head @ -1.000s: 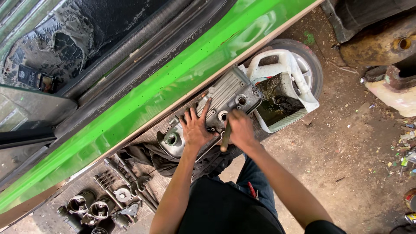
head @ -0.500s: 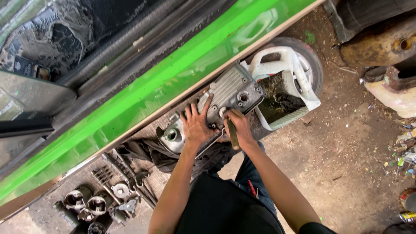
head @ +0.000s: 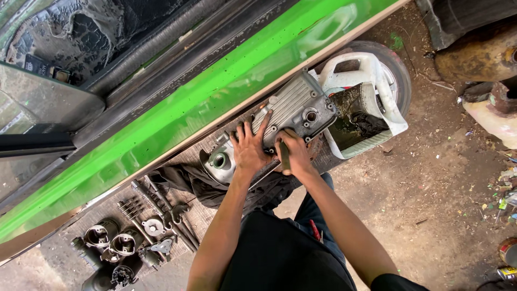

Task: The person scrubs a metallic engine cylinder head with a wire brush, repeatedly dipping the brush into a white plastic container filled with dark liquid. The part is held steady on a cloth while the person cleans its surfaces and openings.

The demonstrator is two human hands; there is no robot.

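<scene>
Since a moment ago the right hand (head: 293,156) has slid lower, fingers gripping a tool (head: 284,156), while the left hand (head: 249,148) lies spread on the grimy cover (head: 293,108).

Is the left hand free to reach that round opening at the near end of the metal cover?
Probably yes. The left hand lies flat on the ribbed metal cover, holding nothing, and the round opening sits uncovered just beside its wrist, with nothing between them.

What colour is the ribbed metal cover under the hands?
Dull silver-grey, the ribbed metal cover shows best in the head view.
</scene>
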